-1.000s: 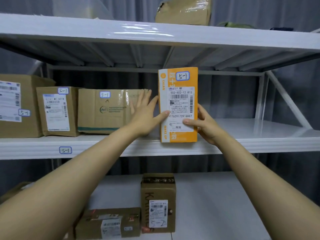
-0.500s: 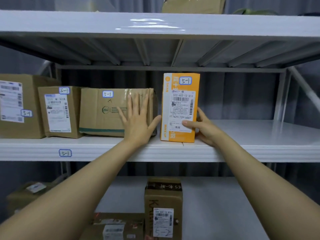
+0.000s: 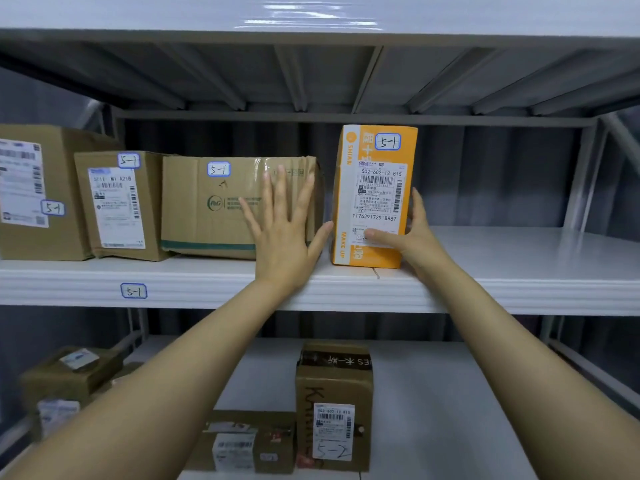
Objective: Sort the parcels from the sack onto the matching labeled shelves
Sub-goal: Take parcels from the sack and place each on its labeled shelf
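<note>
An orange parcel (image 3: 374, 188) tagged 5-1 stands upright on the middle shelf (image 3: 519, 271), whose front edge carries a 5-1 label (image 3: 133, 291). My right hand (image 3: 412, 237) holds the parcel low on its right side, thumb across the front and fingers round the side. My left hand (image 3: 284, 230) lies flat with straight fingers against the front of a brown carton (image 3: 214, 209) tagged 5-1; its thumb reaches toward the orange parcel's left edge.
Two more brown cartons tagged 5-1, a smaller one (image 3: 114, 202) and a larger one (image 3: 31, 192), stand at the shelf's left. The lower shelf holds an upright box marked 5-2 (image 3: 334, 410), a flat box (image 3: 242, 441) and other parcels (image 3: 69, 379). Another shelf (image 3: 311, 19) runs above.
The orange parcel went from the shelf's front edge to standing further in on the shelf. My left hand slid left onto the brown carton's front. The camera has come closer.
</note>
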